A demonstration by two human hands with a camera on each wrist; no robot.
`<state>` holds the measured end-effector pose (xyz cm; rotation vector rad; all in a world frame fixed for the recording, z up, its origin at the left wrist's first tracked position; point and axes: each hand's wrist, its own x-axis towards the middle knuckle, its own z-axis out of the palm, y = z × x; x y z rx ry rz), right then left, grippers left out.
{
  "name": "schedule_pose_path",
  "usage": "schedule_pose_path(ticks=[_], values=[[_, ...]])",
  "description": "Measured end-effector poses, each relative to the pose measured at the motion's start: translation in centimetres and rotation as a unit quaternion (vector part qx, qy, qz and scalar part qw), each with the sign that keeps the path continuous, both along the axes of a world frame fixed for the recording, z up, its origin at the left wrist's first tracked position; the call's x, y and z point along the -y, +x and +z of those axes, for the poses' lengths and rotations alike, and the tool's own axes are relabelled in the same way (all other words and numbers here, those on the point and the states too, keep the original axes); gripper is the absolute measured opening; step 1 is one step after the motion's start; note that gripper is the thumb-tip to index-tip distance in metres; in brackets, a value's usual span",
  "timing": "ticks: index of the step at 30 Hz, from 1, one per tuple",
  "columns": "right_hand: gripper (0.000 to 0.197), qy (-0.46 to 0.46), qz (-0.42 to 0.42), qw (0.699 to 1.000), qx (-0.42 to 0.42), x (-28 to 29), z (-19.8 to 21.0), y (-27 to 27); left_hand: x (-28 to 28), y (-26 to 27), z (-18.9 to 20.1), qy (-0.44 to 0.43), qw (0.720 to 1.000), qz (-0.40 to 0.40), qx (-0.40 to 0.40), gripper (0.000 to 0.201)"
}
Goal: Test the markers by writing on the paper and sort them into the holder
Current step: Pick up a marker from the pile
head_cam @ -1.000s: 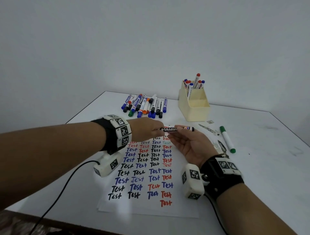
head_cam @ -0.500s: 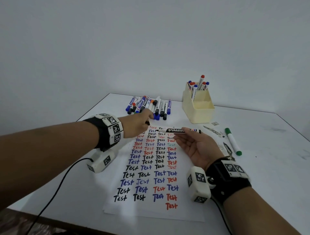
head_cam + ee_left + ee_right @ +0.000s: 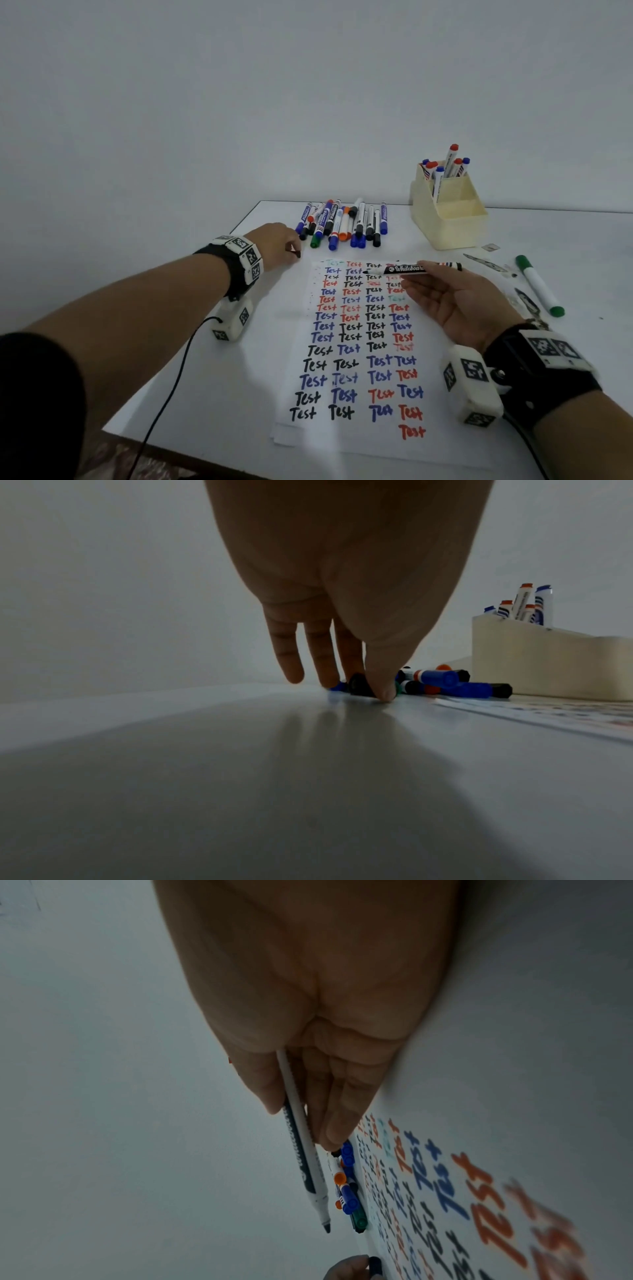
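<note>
My right hand (image 3: pixel 424 275), palm up, holds an uncapped black whiteboard marker (image 3: pixel 407 269) level over the top rows of the paper (image 3: pixel 359 387), with its tip pointing left. The right wrist view shows thumb and fingers pinching the marker's barrel (image 3: pixel 301 1153). My left hand (image 3: pixel 289 248) rests on the table left of the paper and pinches the black cap (image 3: pixel 358 687) between thumb and fingers. The paper is covered with "Test" in black, blue and red. The cream holder (image 3: pixel 448 219) stands at the back right with several red- and blue-capped markers in its rear compartment.
A pile of several capped markers (image 3: pixel 342 222) lies just beyond the paper, close to my left fingers. A green-capped marker (image 3: pixel 539 286) and small scraps (image 3: pixel 486 263) lie right of the paper. The table's left edge (image 3: pixel 239 222) runs near my left wrist. A black cable (image 3: pixel 171 377) trails from it.
My left hand pulled the black cap off the marker, carried it left and lowered it to the table beside the pile. My right hand kept the marker nearly still.
</note>
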<state>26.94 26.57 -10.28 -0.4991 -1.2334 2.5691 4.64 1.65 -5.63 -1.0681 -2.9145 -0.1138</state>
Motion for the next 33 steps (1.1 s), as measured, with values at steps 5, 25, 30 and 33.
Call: schedule_pose_path(ticks=[5,25,30,33], values=[[0.017,0.003,-0.002,1.000,-0.004,0.1,0.1,0.0,-0.5,-0.6,-0.4,-0.030,0.999,0.004,0.009,0.023],[0.013,-0.056,-0.046,0.997,-0.018,0.4,0.8,0.3,-1.7,6.4,-1.9,-0.229,0.958,-0.137,0.101,0.111],[0.016,-0.071,-0.081,0.993,-0.051,0.0,1.3,0.6,-1.8,6.5,-2.5,-0.255,0.950,-0.115,0.140,0.122],[0.004,-0.047,-0.108,0.991,-0.057,-0.9,1.0,0.4,-1.4,6.1,-2.7,-0.251,0.950,-0.123,0.142,0.118]])
